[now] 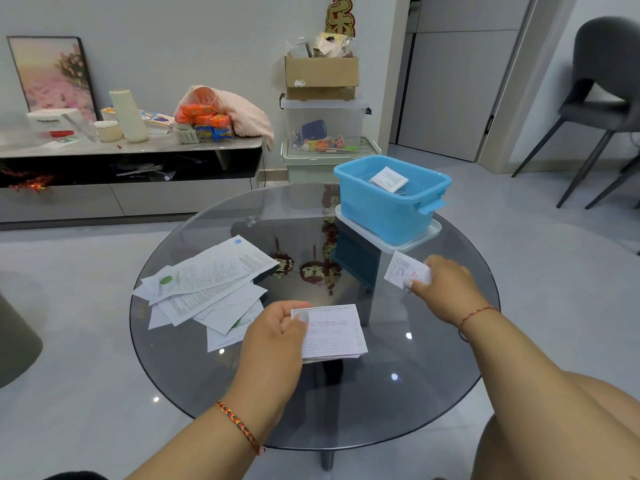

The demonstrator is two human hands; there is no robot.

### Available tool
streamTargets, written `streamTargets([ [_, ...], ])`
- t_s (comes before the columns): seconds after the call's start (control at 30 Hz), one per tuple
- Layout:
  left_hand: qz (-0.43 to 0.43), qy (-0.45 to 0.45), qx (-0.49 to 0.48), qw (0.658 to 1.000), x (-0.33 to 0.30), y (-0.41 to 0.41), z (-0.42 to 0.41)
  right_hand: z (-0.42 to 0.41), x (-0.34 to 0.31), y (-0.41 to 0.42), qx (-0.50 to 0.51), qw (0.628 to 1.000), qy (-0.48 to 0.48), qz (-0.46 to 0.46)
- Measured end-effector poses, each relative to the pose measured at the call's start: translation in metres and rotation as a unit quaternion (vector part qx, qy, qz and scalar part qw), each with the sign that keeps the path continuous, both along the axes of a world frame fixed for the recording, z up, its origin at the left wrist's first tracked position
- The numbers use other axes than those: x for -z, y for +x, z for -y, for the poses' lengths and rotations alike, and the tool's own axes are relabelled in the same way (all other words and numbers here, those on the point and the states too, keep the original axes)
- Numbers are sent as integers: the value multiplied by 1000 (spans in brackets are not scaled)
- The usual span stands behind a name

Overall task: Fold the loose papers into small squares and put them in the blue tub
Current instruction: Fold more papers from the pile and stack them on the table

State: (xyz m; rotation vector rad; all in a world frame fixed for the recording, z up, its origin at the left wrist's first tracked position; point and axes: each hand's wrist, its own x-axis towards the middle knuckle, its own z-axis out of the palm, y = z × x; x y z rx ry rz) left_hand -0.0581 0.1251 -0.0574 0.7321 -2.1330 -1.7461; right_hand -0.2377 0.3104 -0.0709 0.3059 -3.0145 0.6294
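Papers (204, 282) are lying in a loose, overlapping heap on the left half of the round glass table (398, 403), printed sides up, and I am seeing nobody touching them. My left hand (277, 344) is hovering over the near middle of the table, its grip pinching a folded stack of sheets (334, 332) by the left edge, thumb lying on top and fingers curling underneath. My right hand (446, 289) is reaching out to the right, its grip closing on a small folded paper (405, 270) with red marks on it, thumb pressing across the lower corner. That small paper is sitting just in front of the blue tub (388, 209) and apart from it, below the tub's rim. The blue tub is standing at the far right of the table on a pale lid (426, 237) that is lying flat under it. Inside the tub 1 folded white square (389, 179) is leaning near the back wall; I cannot tell whether more are lying under it. A braided band (239, 426) is circling my left wrist and a thin red cord (476, 315) is circling my right
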Motion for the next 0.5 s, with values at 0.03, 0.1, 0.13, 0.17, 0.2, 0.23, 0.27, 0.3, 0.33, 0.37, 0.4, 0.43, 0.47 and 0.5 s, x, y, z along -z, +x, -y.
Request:
streamTargets([
  [0.03,3,1,-3,1000,0,0,1,1,-6,6,-11,999,-35,-2],
  [0.1,13,3,-4,1000,0,2,3,6,-19,24,-55,988,-144,0],
  [0.13,15,6,-5,1000,0,3,3,10,-26,34,-86,974,-207,6],
  [0.17,13,10,-5,1000,-1,4,3,14,-34,45,-118,956,-268,19],
  [0.2,12,11,-3,1000,-2,5,4,17,-40,55,-150,936,-317,44],
  [0.23,13,12,-1,1000,-2,5,4,20,-44,65,-181,914,-354,78],
  [0.27,15,11,3,1000,-2,4,5,23,-46,73,-209,897,-376,100],
  [0.3,20,13,5,1000,0,4,6,26,-46,82,-231,888,-387,95],
  [0.33,23,15,8,1000,0,4,6,29,-46,89,-244,891,-380,42],
  [0.37,24,24,11,999,2,3,7,32,-46,95,-255,898,-354,-53],
  [0.4,21,42,13,999,2,3,8,34,-43,99,-278,894,-316,-153],
  [0.43,12,76,10,997,2,3,8,36,-38,102,-313,879,-276,-230],
  [0.47,-3,128,3,992,0,3,8,37,-31,104,-349,864,-234,-277],
  [0.5,-23,195,-3,980,-3,4,8,38,-24,105,-380,852,-198,-301],
])
